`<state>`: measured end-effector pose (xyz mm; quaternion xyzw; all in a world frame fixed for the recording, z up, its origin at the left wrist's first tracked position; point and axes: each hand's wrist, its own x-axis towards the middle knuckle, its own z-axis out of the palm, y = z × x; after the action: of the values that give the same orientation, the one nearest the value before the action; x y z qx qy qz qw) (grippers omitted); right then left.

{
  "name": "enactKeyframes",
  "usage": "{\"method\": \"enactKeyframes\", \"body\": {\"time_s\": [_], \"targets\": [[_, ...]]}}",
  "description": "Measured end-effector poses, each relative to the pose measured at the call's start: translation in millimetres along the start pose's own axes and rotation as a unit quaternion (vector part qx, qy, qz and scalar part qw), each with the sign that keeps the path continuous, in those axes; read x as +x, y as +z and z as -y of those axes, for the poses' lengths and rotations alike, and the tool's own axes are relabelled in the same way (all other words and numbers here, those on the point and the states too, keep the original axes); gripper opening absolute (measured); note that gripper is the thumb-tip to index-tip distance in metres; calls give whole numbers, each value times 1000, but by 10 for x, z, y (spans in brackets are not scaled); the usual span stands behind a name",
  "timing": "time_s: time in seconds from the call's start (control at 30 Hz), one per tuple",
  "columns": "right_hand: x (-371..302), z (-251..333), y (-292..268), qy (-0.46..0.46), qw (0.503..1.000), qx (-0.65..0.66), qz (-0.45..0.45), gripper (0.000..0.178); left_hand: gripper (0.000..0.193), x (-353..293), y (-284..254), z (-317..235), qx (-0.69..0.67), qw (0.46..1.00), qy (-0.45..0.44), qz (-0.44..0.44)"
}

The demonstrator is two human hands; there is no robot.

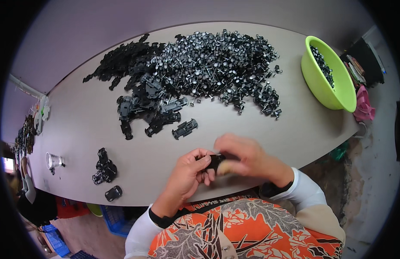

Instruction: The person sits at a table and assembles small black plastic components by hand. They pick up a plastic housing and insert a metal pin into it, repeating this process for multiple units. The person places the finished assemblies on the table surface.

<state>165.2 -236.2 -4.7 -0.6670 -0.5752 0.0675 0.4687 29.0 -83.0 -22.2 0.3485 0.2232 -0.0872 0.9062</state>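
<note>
logging left hand (189, 170) as clamped on small black part (215, 161), held over near edge of desk (85, 116). cannot tell grip of right hand (247, 159), blurred beside it. judging small black cluster (105, 167) at left probably done; leaving much, apparently, in large heaps of black plates (126, 60) and wheeled axles (217, 64).

A pale table (83, 125) is covered along the middle of its far edge by a heap of silver-and-black wheel-and-axle sets (208, 64). Against it, toward the far left corner, black toy-car chassis (126, 60) are piled; one lone chassis (184, 129) is set apart, nearer the near edge. By the far right corner a lime-green basin (316, 85) is stood. Toward the near left corner, a cluster of black car parts (105, 167) and a dark car-shaped piece (113, 193) are laid, and a clear cup (54, 160) is placed near the left edge.
</note>
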Motion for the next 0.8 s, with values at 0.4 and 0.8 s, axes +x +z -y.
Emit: {"method": "enactKeyframes", "body": {"time_s": [0.4,0.8], "targets": [[141,-470,-335,104,953,-285,3,26,25,6,-105,-21,62,997,34,-12],[-5,193,207,30,999,39,-12,15,35,-1,-168,15,-110,991,-15,76]]}}
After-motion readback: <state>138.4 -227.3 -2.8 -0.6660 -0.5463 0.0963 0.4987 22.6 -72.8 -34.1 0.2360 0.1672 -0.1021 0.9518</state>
